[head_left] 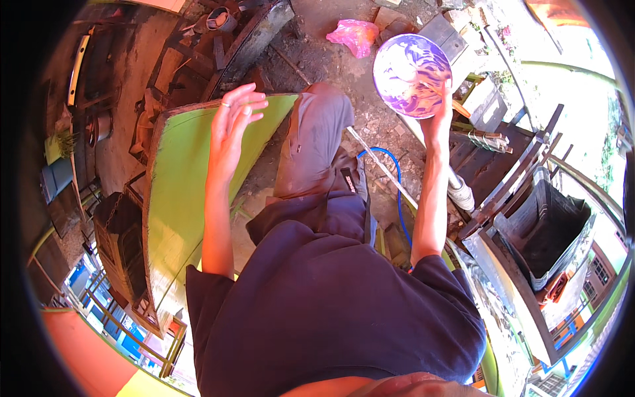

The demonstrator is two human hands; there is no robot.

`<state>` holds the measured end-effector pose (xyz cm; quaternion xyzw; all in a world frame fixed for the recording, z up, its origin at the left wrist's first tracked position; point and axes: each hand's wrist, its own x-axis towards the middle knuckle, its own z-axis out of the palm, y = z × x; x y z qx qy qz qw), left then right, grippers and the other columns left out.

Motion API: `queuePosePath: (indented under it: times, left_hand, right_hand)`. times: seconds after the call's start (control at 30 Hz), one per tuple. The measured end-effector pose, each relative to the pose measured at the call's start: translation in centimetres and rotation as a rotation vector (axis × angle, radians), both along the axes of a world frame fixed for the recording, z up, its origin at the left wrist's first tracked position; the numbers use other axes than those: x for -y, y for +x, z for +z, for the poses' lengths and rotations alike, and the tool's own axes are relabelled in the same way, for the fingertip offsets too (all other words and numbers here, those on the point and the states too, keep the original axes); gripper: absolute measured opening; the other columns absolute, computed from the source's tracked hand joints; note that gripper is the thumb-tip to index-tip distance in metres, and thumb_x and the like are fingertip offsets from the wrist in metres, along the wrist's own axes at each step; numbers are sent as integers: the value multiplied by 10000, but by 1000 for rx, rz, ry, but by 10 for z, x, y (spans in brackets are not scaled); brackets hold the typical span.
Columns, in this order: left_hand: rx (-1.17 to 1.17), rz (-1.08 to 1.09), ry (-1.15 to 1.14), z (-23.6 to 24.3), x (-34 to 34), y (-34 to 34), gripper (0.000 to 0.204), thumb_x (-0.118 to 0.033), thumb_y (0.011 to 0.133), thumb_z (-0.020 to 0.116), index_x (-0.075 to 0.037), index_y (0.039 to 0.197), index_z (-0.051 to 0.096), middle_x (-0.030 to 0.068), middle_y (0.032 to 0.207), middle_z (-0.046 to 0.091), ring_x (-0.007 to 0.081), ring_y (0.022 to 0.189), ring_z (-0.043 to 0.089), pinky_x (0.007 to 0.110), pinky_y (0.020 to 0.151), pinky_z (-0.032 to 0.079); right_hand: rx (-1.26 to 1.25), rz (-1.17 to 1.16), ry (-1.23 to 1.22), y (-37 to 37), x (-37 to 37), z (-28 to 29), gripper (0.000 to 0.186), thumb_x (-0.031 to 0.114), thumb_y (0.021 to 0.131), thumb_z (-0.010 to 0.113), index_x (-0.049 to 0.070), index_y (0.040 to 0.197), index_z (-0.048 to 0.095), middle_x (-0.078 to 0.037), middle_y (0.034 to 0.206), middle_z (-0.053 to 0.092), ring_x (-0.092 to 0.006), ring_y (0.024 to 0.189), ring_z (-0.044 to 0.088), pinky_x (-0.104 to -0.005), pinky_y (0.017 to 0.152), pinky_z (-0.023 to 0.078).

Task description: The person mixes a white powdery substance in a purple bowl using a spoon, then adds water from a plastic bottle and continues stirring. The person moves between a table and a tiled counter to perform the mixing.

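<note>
Carefully, we keep the purple-swirled bowl (411,74) level in our right hand (438,112), gripping its rim firmly, while our empty left hand (233,122) hovers spread above the green board (178,192).

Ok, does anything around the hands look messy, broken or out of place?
Yes: the round bowl in the right hand is smeared inside with purple and orange paint. Scrap wood and a pink plastic bag litter the ground. The left hand is open, empty.

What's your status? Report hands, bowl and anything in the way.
Right hand holds the purple-and-white swirled bowl from below, raised. Left hand open, empty, above the green board. Nothing between hands and bowl.
</note>
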<state>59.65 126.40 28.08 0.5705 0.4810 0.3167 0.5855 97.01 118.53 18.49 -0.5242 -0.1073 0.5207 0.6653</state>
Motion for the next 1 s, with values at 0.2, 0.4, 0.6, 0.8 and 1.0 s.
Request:
queuePosePath:
  times: [0.2,0.4,0.6,0.8,1.0]
  left_hand:
    - [-66,-24,-138,-49,-8,14,302,-186,1055,513,-53,1319,576,111,1198,648,209,1130,633,355,965,506]
    - [-11,-118,-238,-114,-77,104,320,-230,1062,509,-54,1323,565,94,1212,641,191,1145,621,354,982,496]
    - [113,-134,-304,-177,-156,217,291,-251,1055,538,-58,1262,604,85,1152,667,188,1098,647,342,943,522]
    - [166,-250,-334,-165,-250,287,361,-327,1084,461,-44,1250,612,99,1161,672,189,1097,648,338,940,517]
    - [221,-265,-349,-127,-337,320,513,-424,1108,326,-19,1248,609,72,1168,659,151,1086,613,314,960,474]
  right_hand:
    - [-34,-227,-62,21,12,-61,730,527,984,574,107,1531,335,-122,1489,464,-280,1374,454,-488,1133,385]
    - [-104,-377,-123,15,27,-101,752,545,974,584,110,1537,340,-138,1504,442,-296,1391,428,-493,1147,353]
    - [-197,-381,-235,9,-9,-63,771,555,973,571,87,1539,337,-152,1510,431,-318,1395,422,-507,1162,335]
    - [-222,-379,-264,46,-98,-72,731,520,996,560,139,1562,298,-120,1532,406,-286,1381,439,-482,1129,385]
    - [-35,-86,-359,93,-241,-45,744,535,1024,491,116,1587,243,-140,1562,366,-269,1411,409,-448,1162,347]
